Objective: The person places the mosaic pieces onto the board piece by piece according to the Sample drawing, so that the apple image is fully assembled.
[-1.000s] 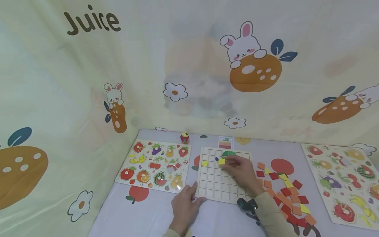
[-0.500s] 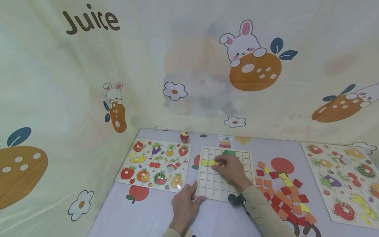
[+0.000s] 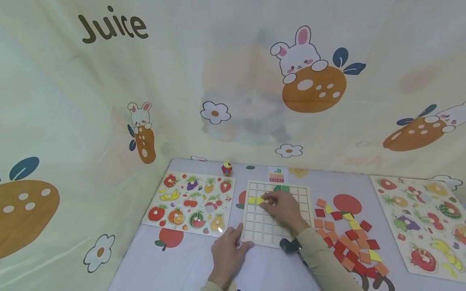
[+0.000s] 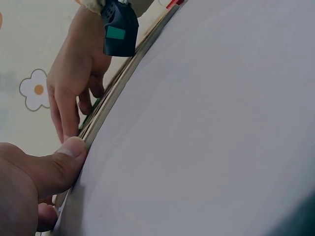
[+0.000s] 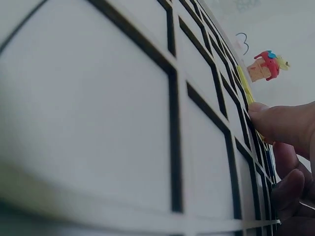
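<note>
A pale wooden grid board lies on the cloth-covered table in the head view. My left hand grips its near-left corner, thumb along the front edge and index finger along the side. Over the upper left squares, my right hand pinches the right end of a yellow tile. Another yellow tile sits just left of it. The right wrist view shows the thumb at the end of the yellow strip. Green pieces fill squares in the top row. The right hand hides the squares beneath it.
Loose red, orange and yellow tiles lie scattered right of the board. A fruit puzzle is on the left, a similar one at the far right. Behind stand a small toy figure and a pattern card.
My right hand has carried the yellow tile leftward and down onto the grid beside the first yellow tile, then stayed there. The left hand has kept its place at the corner.
</note>
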The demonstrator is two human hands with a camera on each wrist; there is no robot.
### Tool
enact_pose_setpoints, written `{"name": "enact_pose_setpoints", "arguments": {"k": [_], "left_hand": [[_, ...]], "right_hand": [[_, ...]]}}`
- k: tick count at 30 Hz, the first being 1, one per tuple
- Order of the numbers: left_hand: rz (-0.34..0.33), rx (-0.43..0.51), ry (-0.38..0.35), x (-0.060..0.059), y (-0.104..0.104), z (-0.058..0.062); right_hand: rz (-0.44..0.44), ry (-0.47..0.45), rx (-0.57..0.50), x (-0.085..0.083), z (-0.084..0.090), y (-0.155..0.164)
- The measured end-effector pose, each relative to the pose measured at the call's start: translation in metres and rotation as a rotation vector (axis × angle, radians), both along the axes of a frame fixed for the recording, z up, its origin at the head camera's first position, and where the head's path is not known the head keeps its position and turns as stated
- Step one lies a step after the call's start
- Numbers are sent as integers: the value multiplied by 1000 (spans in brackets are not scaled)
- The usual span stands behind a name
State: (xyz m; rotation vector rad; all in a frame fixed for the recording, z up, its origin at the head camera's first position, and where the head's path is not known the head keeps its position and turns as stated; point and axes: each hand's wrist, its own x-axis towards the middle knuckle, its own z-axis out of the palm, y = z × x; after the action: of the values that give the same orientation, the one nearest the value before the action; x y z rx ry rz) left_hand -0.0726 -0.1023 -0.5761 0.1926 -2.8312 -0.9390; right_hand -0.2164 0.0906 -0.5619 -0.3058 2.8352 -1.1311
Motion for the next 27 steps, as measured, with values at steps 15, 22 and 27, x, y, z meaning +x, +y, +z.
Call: {"name": "enact_pose_setpoints", "arguments": {"k": [15, 22, 27], "left_hand": [[-1, 8, -48, -1, -2, 1], [8, 14, -47, 0, -1, 5], [11, 19, -43, 0, 2, 5]], "right_hand": [[-160, -59, 44, 7, 29, 100], [-194, -141, 211, 8, 22, 167], [-152, -120, 246, 11, 21, 182]]}}
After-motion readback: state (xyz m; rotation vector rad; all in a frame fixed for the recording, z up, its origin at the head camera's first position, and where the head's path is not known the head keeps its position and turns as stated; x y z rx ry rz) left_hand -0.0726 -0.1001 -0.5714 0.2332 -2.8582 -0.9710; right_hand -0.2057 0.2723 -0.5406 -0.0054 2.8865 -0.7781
